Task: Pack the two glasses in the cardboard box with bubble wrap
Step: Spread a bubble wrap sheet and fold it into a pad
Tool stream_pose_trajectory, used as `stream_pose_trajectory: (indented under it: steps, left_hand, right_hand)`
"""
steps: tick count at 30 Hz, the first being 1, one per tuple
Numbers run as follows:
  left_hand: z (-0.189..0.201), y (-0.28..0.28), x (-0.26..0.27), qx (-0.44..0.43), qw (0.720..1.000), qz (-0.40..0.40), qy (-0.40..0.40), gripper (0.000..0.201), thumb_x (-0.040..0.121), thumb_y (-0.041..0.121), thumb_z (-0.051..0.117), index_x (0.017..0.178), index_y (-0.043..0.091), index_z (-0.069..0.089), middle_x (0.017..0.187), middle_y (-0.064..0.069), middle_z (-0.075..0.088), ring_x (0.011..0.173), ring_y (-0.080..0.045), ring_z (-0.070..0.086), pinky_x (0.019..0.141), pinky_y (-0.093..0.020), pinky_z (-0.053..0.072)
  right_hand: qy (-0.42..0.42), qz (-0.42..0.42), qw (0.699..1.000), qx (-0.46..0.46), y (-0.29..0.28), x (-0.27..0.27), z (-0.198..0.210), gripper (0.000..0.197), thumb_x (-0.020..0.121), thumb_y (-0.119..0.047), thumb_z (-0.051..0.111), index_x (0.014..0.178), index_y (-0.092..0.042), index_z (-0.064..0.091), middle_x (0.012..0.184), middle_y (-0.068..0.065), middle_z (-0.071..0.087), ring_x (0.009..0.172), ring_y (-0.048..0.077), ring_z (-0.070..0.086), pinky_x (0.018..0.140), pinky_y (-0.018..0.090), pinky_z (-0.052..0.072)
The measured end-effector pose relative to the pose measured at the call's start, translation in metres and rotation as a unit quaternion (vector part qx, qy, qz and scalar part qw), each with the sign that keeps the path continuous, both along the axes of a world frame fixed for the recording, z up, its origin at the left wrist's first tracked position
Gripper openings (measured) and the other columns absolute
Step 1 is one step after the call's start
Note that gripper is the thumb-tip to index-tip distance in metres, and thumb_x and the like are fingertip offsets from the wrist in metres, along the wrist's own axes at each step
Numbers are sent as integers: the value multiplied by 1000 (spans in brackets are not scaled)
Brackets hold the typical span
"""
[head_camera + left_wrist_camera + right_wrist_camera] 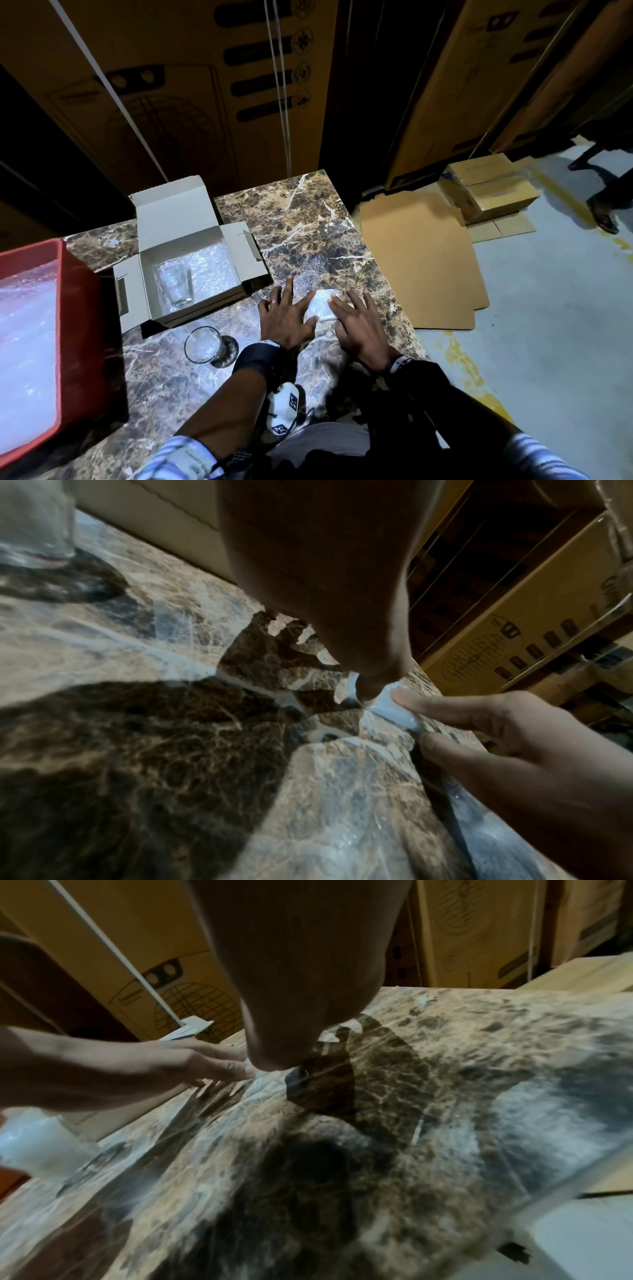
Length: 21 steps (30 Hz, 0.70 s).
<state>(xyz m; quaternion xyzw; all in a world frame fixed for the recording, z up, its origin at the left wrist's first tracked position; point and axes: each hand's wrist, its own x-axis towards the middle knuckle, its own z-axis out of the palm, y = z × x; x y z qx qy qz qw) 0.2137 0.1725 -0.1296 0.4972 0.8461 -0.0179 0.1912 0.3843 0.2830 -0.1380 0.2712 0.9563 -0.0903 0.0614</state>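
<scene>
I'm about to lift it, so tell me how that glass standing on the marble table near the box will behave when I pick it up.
The empty glass looks smooth and clear, so probably slippery and breakable against the hard marble table. It stands upright on a narrower base, so a sideways nudge might tip it; on its side it would likely roll.

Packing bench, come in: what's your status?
Both hands, left and right, flat on folded bubble wrap on the table. One glass in the cardboard box, second glass outside. Nothing blocking.
</scene>
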Motion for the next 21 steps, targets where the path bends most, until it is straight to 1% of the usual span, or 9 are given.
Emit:
stream_pose_trajectory:
  steps: [2, 5, 7, 9, 11, 14, 17, 19, 21]
  left_hand:
    - [0, 0, 1, 1, 1000, -1, -1, 66, 97, 71, 37, 158, 54, 18, 172, -2, -12, 155, -36, 7, 115, -56, 20]
    - [-1, -3, 1, 20, 1000, 11, -5, 68, 94, 71, 43, 157, 51, 26, 173, -3, -3, 154, -37, 12, 114, -54, 21]
    - [-2, -7, 0, 30, 999, 11, -7, 68, 94, 71, 44, 157, 49, 28, 172, -5, 2, 152, -38, 15, 114, -54, 21]
    - [-3, -9, -1, 37, 999, 2, -10, 70, 93, 71, 40, 158, 47, 27, 172, -7, 3, 152, -39, 16, 114, -55, 21]
    - [0, -9, 0, 41, 999, 0, -17, 75, 90, 72, 34, 158, 44, 28, 172, -8, 4, 151, -40, 17, 114, -55, 21]
    - [4, -7, 2, 36, 999, 3, -18, 75, 95, 68, 40, 161, 38, 21, 171, -9, 2, 151, -37, 16, 115, -52, 20]
    - [7, -7, 3, 92, 995, 2, -46, 81, 93, 60, 55, 161, 31, 22, 168, -11, 10, 148, -35, 18, 117, -51, 20]
    - [8, -8, 4, 130, 989, -27, -61, 81, 87, 58, 59, 157, 29, 31, 162, -10, 20, 143, -33, 22, 115, -50, 25]
    - [7, -9, 4, 142, 986, -67, -56, 72, 84, 55, 60, 149, 27, 44, 156, -7, 30, 138, -31, 28, 111, -48, 30]
  right_hand:
    - [11, 11, 1000, -8, 3, 6, 0, 53, 99, -33, 53, 151, -28, 48, 156, -8, 45, 149, 29, 34, 123, 56, 19]
    - [54, 24, 998, -27, 9, 18, -1, 47, 99, -33, 44, 144, -24, 57, 150, -5, 54, 142, 29, 42, 116, 51, 34]
    - [71, 31, 996, -38, 14, 20, 0, 47, 98, -37, 45, 139, -22, 61, 147, -5, 58, 139, 27, 42, 112, 50, 38]
    - [66, 49, 996, -27, 17, 17, 7, 57, 91, -47, 45, 137, -19, 63, 145, -1, 58, 138, 27, 42, 113, 51, 38]
    - [40, 63, 997, -19, 15, 10, 15, 69, 86, -57, 42, 142, -19, 58, 149, 3, 53, 140, 27, 39, 116, 49, 31]
    - [38, 67, 997, -7, 9, -2, 15, 66, 90, -61, 50, 144, -23, 54, 147, 2, 53, 136, 24, 42, 113, 47, 32]
    - [40, 80, 996, 5, 9, -11, 8, 56, 95, -57, 56, 139, -23, 60, 140, 3, 59, 126, 26, 51, 106, 46, 40]
    - [53, 86, 995, 11, 10, -13, 4, 48, 95, -49, 61, 133, -20, 64, 133, 5, 64, 118, 27, 56, 100, 45, 45]
    - [69, 96, 993, 16, 12, -13, 2, 44, 92, -42, 64, 129, -18, 66, 126, 6, 67, 113, 28, 57, 98, 44, 46]
